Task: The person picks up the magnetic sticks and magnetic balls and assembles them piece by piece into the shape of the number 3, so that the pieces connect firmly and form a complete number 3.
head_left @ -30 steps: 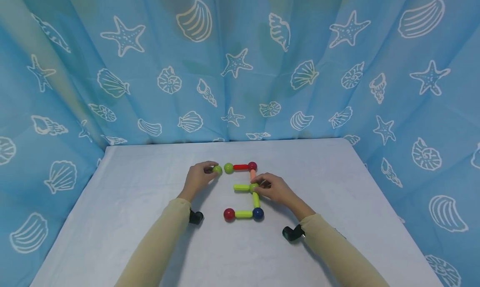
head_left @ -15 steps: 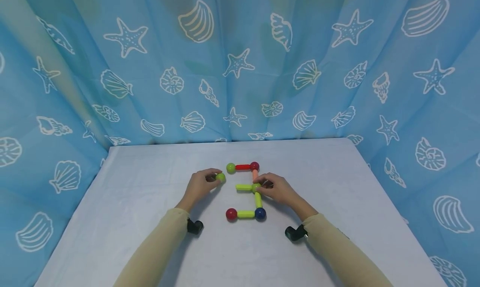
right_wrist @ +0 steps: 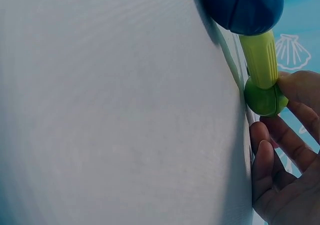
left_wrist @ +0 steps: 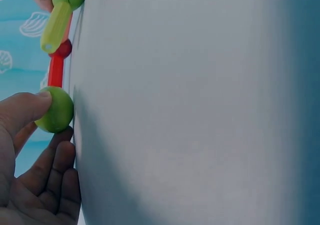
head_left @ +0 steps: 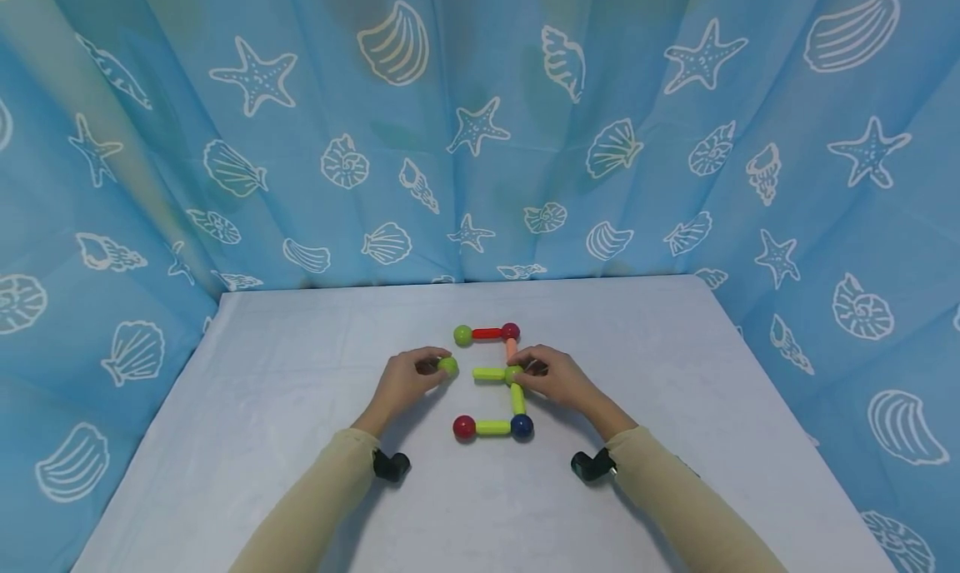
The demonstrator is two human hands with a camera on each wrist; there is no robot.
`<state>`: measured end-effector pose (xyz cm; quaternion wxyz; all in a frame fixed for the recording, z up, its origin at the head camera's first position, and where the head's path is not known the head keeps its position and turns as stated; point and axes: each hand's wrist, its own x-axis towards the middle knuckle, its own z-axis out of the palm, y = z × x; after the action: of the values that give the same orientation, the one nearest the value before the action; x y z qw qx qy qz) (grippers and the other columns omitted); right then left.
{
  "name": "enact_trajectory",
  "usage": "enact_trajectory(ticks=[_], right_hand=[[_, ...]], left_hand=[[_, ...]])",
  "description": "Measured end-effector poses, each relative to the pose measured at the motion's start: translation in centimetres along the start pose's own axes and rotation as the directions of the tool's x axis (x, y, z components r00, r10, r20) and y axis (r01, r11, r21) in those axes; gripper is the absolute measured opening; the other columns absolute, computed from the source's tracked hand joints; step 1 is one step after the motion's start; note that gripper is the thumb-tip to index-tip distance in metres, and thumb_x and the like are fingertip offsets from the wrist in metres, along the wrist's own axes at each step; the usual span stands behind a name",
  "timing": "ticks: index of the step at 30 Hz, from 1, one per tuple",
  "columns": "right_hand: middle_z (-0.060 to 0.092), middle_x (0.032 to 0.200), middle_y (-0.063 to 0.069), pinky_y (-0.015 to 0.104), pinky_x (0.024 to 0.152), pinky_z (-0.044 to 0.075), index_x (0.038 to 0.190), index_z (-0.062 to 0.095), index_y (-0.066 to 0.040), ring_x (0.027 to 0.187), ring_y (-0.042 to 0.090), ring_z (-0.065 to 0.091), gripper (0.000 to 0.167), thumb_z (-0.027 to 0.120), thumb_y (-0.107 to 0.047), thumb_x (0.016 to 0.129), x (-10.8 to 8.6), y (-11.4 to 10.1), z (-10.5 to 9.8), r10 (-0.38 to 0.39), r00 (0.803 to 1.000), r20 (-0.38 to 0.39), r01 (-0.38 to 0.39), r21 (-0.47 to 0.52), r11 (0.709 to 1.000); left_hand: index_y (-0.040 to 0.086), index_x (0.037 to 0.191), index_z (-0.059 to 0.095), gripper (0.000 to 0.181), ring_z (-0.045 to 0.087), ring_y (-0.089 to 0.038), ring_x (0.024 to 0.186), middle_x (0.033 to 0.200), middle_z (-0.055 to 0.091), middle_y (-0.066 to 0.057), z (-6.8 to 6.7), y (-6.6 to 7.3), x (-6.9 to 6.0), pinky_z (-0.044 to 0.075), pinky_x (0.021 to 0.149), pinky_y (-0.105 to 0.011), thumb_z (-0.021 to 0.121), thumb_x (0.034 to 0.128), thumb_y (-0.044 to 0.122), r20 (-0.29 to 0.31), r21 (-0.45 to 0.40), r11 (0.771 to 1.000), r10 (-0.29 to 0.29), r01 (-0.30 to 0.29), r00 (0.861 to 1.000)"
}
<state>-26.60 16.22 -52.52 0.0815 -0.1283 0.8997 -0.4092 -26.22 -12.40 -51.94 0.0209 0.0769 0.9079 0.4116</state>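
My left hand (head_left: 405, 381) pinches a loose green ball (left_wrist: 59, 112) between thumb and fingers, a short gap left of the yellow-green rod (head_left: 489, 374). At the middle joint of a figure made of rods and balls, my right hand (head_left: 557, 376) pinches another green ball (right_wrist: 261, 99). From that ball a rod points left, a pale orange rod (head_left: 512, 348) runs up to a dark red ball (head_left: 510, 331), and a yellow-green rod (right_wrist: 261, 60) runs down to a blue ball (right_wrist: 245, 7). The right fingers partly cover the held ball in the head view.
The figure's top arm is a red rod (head_left: 487, 333) ending in a green ball (head_left: 462, 335). Its bottom arm is a yellow-green rod (head_left: 493, 428) ending in a red ball (head_left: 464, 427). A blue shell-print curtain (head_left: 495, 181) hangs behind the white table (head_left: 300, 331).
Holding its green ball, my left hand has come down from beside the top green ball to the level of the middle rod. My right hand stays on the middle joint.
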Motion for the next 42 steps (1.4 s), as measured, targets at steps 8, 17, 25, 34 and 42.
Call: enact_trajectory(ticks=[8, 17, 25, 34, 42], right_hand=[[0.067, 0.113, -0.006, 0.037, 0.092, 0.054, 0.117, 0.072, -0.023, 0.100, 0.016, 0.061, 0.024, 0.075, -0.022, 0.094, 0.0, -0.1, 0.0, -0.003, 1.000, -0.003, 0.003, -0.005, 1.000], [0.066, 0.113, -0.005, 0.037, 0.093, 0.054, 0.117, 0.072, -0.023, 0.100, 0.017, 0.061, 0.023, 0.075, -0.021, 0.094, -0.1, 0.0, 0.0, -0.006, 1.000, -0.007, 0.006, 0.004, 1.000], [0.066, 0.112, -0.005, 0.037, 0.092, 0.054, 0.116, 0.072, -0.024, 0.099, 0.017, 0.061, 0.023, 0.075, -0.020, 0.093, 0.0, 0.0, 0.0, -0.007, 1.000, -0.009, 0.007, 0.001, 1.000], [0.066, 0.112, -0.005, 0.037, 0.092, 0.054, 0.117, 0.072, -0.023, 0.100, 0.017, 0.061, 0.023, 0.075, -0.021, 0.094, 0.0, 0.0, 0.1, -0.020, 1.000, -0.006, 0.020, 0.005, 1.000], [0.067, 0.111, -0.005, 0.038, 0.092, 0.054, 0.117, 0.072, -0.022, 0.099, 0.017, 0.061, 0.024, 0.076, -0.022, 0.093, -0.1, -0.1, -0.1, -0.011, 1.000, -0.002, 0.011, 0.010, 1.000]], left_hand=[[0.023, 0.119, 0.074, 0.034, 0.066, -0.016, 0.097, 0.111, 0.073, 0.001, 0.7, 0.1, -0.4, 0.055, 0.088, -0.036, 0.081, 0.0870, 0.016, 0.021, -0.009, 0.999, 0.035, -0.035, 0.999], [0.022, 0.120, 0.074, 0.034, 0.068, -0.017, 0.098, 0.112, 0.073, 0.000, 1.1, 0.3, -0.7, 0.056, 0.088, -0.036, 0.081, 0.0874, 0.015, 0.015, -0.019, 0.998, 0.053, -0.052, 0.998], [0.022, 0.120, 0.074, 0.033, 0.068, -0.016, 0.100, 0.113, 0.073, 0.001, 1.6, 0.5, -0.8, 0.055, 0.091, -0.036, 0.080, 0.0879, 0.015, 0.034, -0.026, 0.997, 0.078, -0.077, 0.996], [0.021, 0.120, 0.074, 0.033, 0.068, -0.015, 0.098, 0.110, 0.073, 0.002, 1.6, 0.7, -0.8, 0.055, 0.091, -0.037, 0.080, 0.0881, 0.016, 0.031, -0.019, 0.996, 0.084, -0.084, 0.996], [0.020, 0.120, 0.074, 0.032, 0.066, -0.015, 0.097, 0.109, 0.073, 0.002, 1.5, 1.1, -1.0, 0.054, 0.091, -0.037, 0.080, 0.0889, 0.016, 0.032, -0.045, 0.996, 0.072, -0.071, 0.997]])
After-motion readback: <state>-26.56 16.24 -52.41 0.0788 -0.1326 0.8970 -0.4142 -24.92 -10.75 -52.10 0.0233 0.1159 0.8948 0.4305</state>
